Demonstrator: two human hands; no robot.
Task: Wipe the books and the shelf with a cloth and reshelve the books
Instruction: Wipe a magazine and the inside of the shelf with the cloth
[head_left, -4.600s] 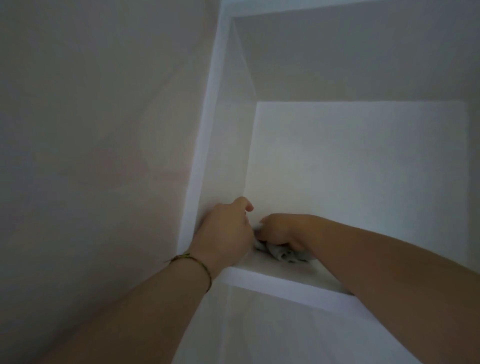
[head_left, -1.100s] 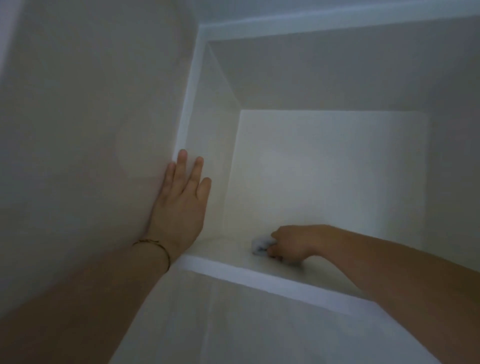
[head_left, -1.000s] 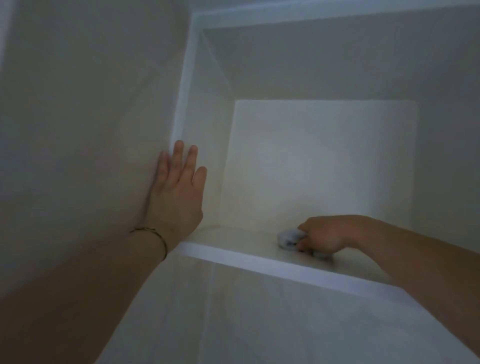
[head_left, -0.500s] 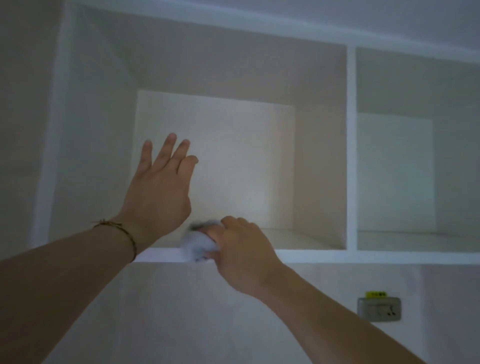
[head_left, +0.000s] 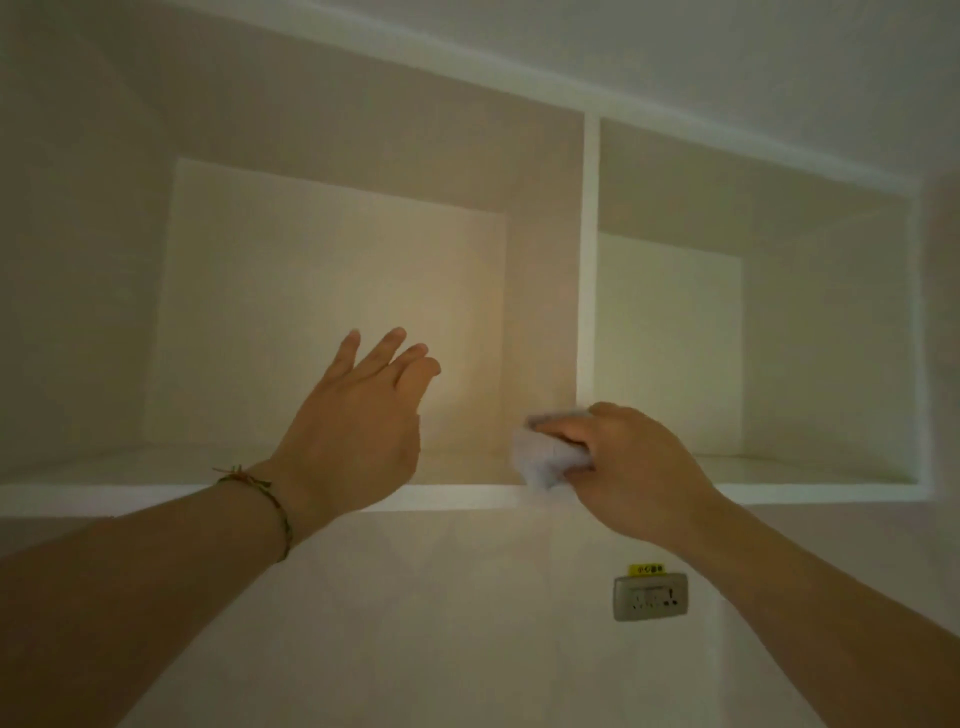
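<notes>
Crumpled cloth (head_left: 545, 460) in right hand (head_left: 634, 467), smooth shelf (head_left: 457, 496)

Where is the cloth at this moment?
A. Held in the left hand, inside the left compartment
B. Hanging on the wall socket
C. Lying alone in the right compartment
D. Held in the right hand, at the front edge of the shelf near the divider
D: the right hand grips the cloth at the shelf edge, just below the divider; the left hand holds nothing.
</notes>
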